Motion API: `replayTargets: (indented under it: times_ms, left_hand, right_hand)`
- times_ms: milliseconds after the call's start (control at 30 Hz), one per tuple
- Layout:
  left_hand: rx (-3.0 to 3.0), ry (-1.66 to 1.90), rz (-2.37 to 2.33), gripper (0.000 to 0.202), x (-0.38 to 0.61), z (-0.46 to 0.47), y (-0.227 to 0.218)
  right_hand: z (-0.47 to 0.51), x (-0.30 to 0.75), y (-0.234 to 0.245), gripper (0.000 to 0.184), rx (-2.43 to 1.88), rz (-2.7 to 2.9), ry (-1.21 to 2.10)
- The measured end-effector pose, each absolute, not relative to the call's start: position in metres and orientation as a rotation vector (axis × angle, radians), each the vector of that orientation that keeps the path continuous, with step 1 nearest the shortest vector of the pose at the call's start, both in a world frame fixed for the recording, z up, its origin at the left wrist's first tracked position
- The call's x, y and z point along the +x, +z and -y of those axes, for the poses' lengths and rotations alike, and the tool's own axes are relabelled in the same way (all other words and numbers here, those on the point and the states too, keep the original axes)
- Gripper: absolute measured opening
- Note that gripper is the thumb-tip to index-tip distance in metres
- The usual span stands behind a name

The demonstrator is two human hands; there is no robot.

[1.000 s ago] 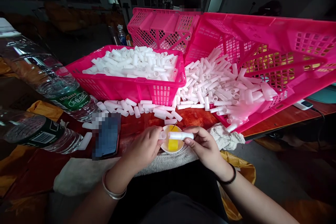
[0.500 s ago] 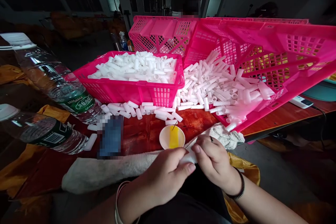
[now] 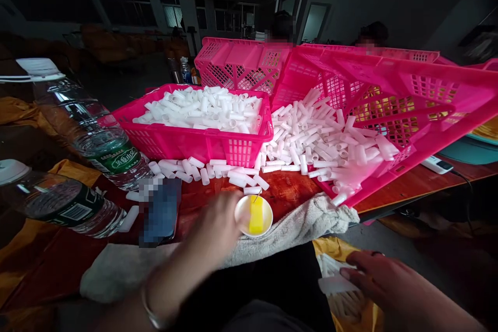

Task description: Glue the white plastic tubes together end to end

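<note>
My left hand (image 3: 218,225), smeared by motion, is over the table at the left rim of a small white dish (image 3: 268,218); what its fingers do is unclear. The dish holds a yellow block (image 3: 256,215) with a thin dark pin at its top. Low on the right, my right hand (image 3: 379,280) is above an open yellow bag (image 3: 330,245), fingers apart. A short white plastic tube (image 3: 335,285) is just below its fingertips, at the bag's mouth. More white tubes (image 3: 346,305) lie inside the bag.
A pink basket (image 3: 194,140) heaped with white tubes stands mid-table. Right of it, a tipped pink crate (image 3: 424,119) spills more tubes (image 3: 307,135). Two water bottles (image 3: 112,150) lean at left beside a dark phone-like slab (image 3: 161,212). A towel (image 3: 288,233) lines the front edge.
My hands have parted from the white tube they held together. The left moved left to the dish; the right moved down and right to the bag, which now shows its tubes.
</note>
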State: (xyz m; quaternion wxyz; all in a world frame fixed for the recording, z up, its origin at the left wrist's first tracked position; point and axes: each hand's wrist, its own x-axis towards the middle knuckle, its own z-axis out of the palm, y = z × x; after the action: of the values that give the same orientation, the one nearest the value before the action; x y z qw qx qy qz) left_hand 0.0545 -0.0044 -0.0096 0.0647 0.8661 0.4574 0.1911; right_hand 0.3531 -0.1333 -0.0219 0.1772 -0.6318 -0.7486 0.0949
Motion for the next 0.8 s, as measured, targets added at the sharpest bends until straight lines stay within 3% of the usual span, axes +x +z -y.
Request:
replayTargets:
  times_ms: [67,233,367,533,700,800]
  left_hand:
    - [2.495,0.459,-1.843,0.029,0.027,-0.048,-0.011]
    - [2.326,0.222,-2.101,0.033,0.016,-0.125,-0.02]
    - [2.294,0.106,-2.066,0.032,0.026,-0.119,-0.025]
    - [2.351,0.017,-1.884,0.029,0.011,-0.079,-0.027]
    - [2.431,0.201,-1.654,0.018,0.002,-0.036,-0.028]
    - [2.375,0.498,-1.534,0.019,0.009,-0.021,-0.03]
  right_hand:
    - [0.106,0.36,-0.017,0.017,-1.793,2.18,0.172]
    - [-0.038,0.312,-0.018,0.039,-1.866,2.192,0.145]
    - [-0.101,0.286,-0.024,0.018,-1.842,2.249,0.208]
    - [-0.047,0.301,-0.023,0.023,-1.777,2.01,0.215]
    - [0.021,0.306,-0.031,0.005,-1.252,1.781,0.803]
    - [0.026,0.292,-0.045,0.024,-1.221,1.881,0.789]
